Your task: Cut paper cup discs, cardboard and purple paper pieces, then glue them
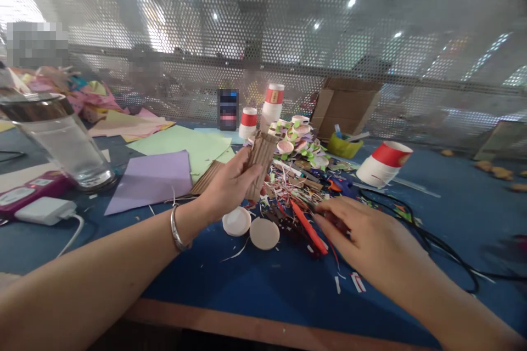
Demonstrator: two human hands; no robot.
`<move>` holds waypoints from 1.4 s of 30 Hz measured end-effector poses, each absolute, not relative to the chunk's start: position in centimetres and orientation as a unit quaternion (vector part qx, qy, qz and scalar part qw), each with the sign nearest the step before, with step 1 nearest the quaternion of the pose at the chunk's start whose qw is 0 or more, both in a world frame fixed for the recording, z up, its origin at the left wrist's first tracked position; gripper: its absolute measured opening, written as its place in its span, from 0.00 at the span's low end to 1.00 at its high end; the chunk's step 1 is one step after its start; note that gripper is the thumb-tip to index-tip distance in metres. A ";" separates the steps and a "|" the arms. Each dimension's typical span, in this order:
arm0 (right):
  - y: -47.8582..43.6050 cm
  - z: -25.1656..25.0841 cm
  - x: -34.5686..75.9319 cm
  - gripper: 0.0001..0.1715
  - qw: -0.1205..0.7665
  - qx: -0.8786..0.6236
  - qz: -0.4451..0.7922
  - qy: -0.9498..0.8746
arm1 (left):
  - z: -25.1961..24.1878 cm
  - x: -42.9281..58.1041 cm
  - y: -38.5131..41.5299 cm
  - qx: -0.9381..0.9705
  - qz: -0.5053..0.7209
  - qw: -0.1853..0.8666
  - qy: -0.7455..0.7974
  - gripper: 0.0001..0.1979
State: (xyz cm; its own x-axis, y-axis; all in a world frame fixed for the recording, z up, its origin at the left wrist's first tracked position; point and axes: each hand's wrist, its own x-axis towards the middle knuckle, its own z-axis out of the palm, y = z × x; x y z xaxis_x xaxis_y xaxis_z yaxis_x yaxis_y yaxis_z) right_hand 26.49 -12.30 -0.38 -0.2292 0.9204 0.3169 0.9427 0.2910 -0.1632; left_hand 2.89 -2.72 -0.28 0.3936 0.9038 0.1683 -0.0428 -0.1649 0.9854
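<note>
Station: blue table (pixel 230 279), strewn with scraps.

Left hand (pixel 228 186): clamped on the cardboard (pixel 262 162), a ribbed strip held tilted above the table, thumb on the near face, at least one fingertip showing past the far edge. Right hand (pixel 362 222): low over the near right edge of the scrap pile (pixel 294 181), thumb and forefinger bent toward each other just beside the orange tool (pixel 308 227). Whether they pinch anything I cannot tell; something dark at the fingertips is lost in the clutter.

Notes on handling (my judgement): thumb pressure on the cardboard should stay broad and light, since ribs like these would likely crush under a hard pinch. Keep it lifted, so its lower end does not drag through the scraps or knock the two discs (pixel 264 233) lying below. For the right hand, a narrow fingertip pinch suits such litter better than a sweep, which could scatter thin strips. The orange tool's far end runs into the scraps and I cannot make out its tip; best treated as possibly sharp, fingers kept to its side.

Also near the right hand: a blue tool (pixel 348 187) and a black cable (pixel 436 241). The forearm would do well to stay off the latter.
</note>
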 end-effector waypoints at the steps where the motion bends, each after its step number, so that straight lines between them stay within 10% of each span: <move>1: -12.5 -0.6 27.7 0.16 0.173 -0.606 -0.039 -0.775 | -0.3 2.9 -2.7 0.630 0.422 0.556 0.340 0.07; 20: -12.0 -1.8 32.8 0.26 0.100 -0.634 0.103 -0.760 | -0.8 3.3 -3.0 0.574 0.394 0.661 0.280 0.07; 35: -10.4 3.1 30.3 0.44 0.339 -0.657 0.501 -0.451 | -1.1 3.4 -3.2 0.488 0.356 0.759 0.243 0.11; 42: -8.4 2.2 29.2 0.34 0.368 -0.585 0.528 -0.492 | -1.3 3.2 -2.6 0.452 0.365 0.781 0.231 0.12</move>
State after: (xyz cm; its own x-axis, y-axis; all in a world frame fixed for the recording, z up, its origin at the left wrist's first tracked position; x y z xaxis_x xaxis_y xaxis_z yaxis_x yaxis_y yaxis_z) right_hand 29.16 -8.36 2.20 -0.0435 0.9656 -0.2562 0.1876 -0.2440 -0.9515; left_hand 3.21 -2.56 -1.34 0.6274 0.7781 -0.0306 -0.3609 0.3253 0.8740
